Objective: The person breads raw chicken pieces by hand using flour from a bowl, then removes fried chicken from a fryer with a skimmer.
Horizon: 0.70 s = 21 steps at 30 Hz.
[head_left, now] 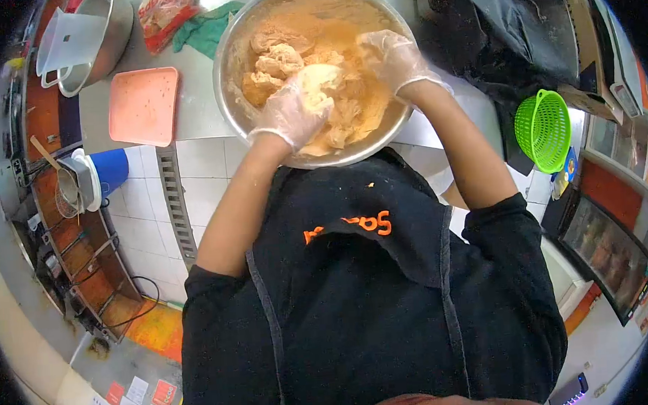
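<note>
A large steel mixing bowl holds tan breading flour and several flour-coated chicken pieces. My left hand, in a clear plastic glove, is closed on a pale coated chicken piece in the left-middle of the bowl. Across from it, my right hand, gloved the same way, is over the flour by the bowl's right wall. Its fingers are loosely bent and look apart, with no piece visible in them. Flour dusts both gloves.
The bowl stands on a steel counter. Left of it lie a pink tray, a green cloth, a red plastic bag and a big metal pot. On the right are black plastic sheeting and a green basket.
</note>
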{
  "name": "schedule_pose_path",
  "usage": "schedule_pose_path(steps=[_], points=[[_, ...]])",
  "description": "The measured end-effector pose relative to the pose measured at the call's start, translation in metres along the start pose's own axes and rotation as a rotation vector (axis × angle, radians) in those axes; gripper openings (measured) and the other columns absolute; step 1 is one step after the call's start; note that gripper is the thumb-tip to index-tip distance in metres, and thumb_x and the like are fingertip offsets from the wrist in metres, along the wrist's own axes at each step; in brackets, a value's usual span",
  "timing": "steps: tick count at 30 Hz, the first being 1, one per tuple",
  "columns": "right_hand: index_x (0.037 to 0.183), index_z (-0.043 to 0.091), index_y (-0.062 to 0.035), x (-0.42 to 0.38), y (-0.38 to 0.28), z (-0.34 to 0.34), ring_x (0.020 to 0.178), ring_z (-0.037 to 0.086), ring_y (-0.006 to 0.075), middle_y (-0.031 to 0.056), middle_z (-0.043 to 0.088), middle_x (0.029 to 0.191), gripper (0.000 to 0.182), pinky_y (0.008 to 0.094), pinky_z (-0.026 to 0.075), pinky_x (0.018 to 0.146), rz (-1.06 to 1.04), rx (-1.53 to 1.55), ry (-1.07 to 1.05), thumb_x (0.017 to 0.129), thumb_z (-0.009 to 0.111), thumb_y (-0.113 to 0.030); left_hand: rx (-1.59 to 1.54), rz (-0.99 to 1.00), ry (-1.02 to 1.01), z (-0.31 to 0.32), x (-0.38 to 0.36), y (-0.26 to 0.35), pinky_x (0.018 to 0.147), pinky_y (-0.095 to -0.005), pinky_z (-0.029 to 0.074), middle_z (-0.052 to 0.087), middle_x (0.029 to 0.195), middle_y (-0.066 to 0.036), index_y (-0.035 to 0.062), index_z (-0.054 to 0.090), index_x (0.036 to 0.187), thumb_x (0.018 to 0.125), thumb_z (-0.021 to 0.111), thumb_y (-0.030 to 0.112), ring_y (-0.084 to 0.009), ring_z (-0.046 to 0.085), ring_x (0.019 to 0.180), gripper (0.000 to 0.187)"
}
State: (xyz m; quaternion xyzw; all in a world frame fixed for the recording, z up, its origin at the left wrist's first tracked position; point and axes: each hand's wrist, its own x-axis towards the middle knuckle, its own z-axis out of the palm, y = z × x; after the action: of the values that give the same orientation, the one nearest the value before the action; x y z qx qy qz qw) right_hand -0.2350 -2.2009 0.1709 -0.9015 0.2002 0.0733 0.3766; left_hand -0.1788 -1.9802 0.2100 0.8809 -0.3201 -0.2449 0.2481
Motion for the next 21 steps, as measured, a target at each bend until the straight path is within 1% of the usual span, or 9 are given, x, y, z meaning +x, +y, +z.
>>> schedule_pose_path(steps=[3,6,8,9,12,14,17,20,21], points=[[0.124,0.058,-0.0071,-0.003,0.007,0.009,0.116,0.055,0.0305,0.016,0.057,0.126,0.044,0.0344,0.041,0.103,-0.13,0.048,-0.103,0.081,0.066,-0.013,-0.061,-0.157,-0.013,0.026,0.021,-0.011,0.093,-0.0415,0.046,0.059,0.122,-0.016,0.0091,0.052,0.126,0.089,0.053,0.04,-0.0335,0.058,0.108,0.049],[0.124,0.058,-0.007,-0.016,0.0,0.008,0.114,0.055,0.03,0.0158,0.059,0.121,0.047,0.0339,0.041,0.102,-0.232,0.096,-0.137,0.08,0.069,-0.019,-0.376,0.025,-0.115,0.056,0.042,-0.021,0.092,-0.0414,0.046,0.06,0.119,-0.019,0.0058,0.052,0.124,0.093,0.048,0.043,-0.0343,0.059,0.107,0.049],[0.124,0.058,-0.0073,-0.022,-0.01,0.008,0.113,0.056,0.0296,0.0157,0.06,0.118,0.049,0.0338,0.041,0.101,-0.297,0.146,-0.084,0.079,0.071,-0.022,-1.407,-0.479,-0.075,0.048,0.036,0.008,0.09,-0.0426,0.045,0.062,0.113,-0.02,0.0035,0.057,0.116,0.095,0.041,0.045,-0.0354,0.06,0.103,0.049],[0.122,0.059,-0.0063,-0.023,-0.016,0.008,0.111,0.057,0.0299,0.0162,0.061,0.116,0.05,0.0341,0.043,0.099,-0.156,0.04,-0.073,0.078,0.072,-0.025,-1.398,-0.483,-0.079,0.047,0.033,0.009,0.09,-0.0426,0.045,0.062,0.113,-0.02,0.0035,0.057,0.116,0.095,0.041,0.045,-0.0354,0.06,0.103,0.049],[0.119,0.06,-0.0057,-0.024,-0.028,-0.007,0.107,0.06,0.0304,0.0165,0.064,0.112,0.049,0.035,0.046,0.095,0.034,0.01,-0.117,0.077,0.072,-0.029,-1.131,-0.269,-0.085,0.032,0.027,0.004,0.097,-0.0359,0.043,0.061,0.119,-0.017,0.0005,0.051,0.127,0.095,0.044,0.048,-0.0251,0.058,0.11,0.058],[0.118,0.061,-0.006,-0.018,-0.024,-0.01,0.104,0.061,0.0306,0.0164,0.065,0.11,0.047,0.0357,0.048,0.093,0.073,0.083,-0.168,0.078,0.071,-0.03,0.112,-0.097,-0.238,0.009,0.034,0.002,0.098,-0.0384,0.043,0.058,0.121,-0.024,-0.0004,0.051,0.127,0.091,0.047,0.05,-0.032,0.057,0.112,0.062],[0.099,0.07,-0.0069,-0.007,-0.017,-0.01,0.098,0.063,0.0326,0.018,0.067,0.104,0.035,0.0398,0.048,0.089,-0.037,0.029,0.03,0.082,0.06,-0.036,0.622,-0.131,-0.541,0.015,0.017,-0.006,0.093,-0.0417,0.047,0.062,0.117,-0.022,0.0023,0.063,0.112,0.084,0.056,0.043,-0.0334,0.059,0.111,0.05],[0.099,0.07,-0.0071,-0.002,-0.023,-0.018,0.096,0.063,0.0333,0.0176,0.067,0.104,0.035,0.0403,0.049,0.086,0.137,0.081,-0.022,0.085,0.054,-0.035,0.618,-0.253,-0.583,0.049,0.014,-0.024,0.093,-0.0415,0.047,0.063,0.114,-0.023,0.003,0.063,0.111,0.08,0.059,0.042,-0.034,0.059,0.11,0.05],[0.104,0.068,-0.0069,0.005,-0.018,-0.015,0.096,0.064,0.0302,0.0161,0.066,0.106,0.032,0.0378,0.049,0.086,0.141,0.131,-0.034,0.084,0.059,-0.031,0.536,-0.248,-0.408,0.053,0.011,-0.024,0.092,-0.0414,0.048,0.063,0.111,-0.023,0.003,0.064,0.111,0.081,0.057,0.041,-0.0347,0.06,0.108,0.048]])
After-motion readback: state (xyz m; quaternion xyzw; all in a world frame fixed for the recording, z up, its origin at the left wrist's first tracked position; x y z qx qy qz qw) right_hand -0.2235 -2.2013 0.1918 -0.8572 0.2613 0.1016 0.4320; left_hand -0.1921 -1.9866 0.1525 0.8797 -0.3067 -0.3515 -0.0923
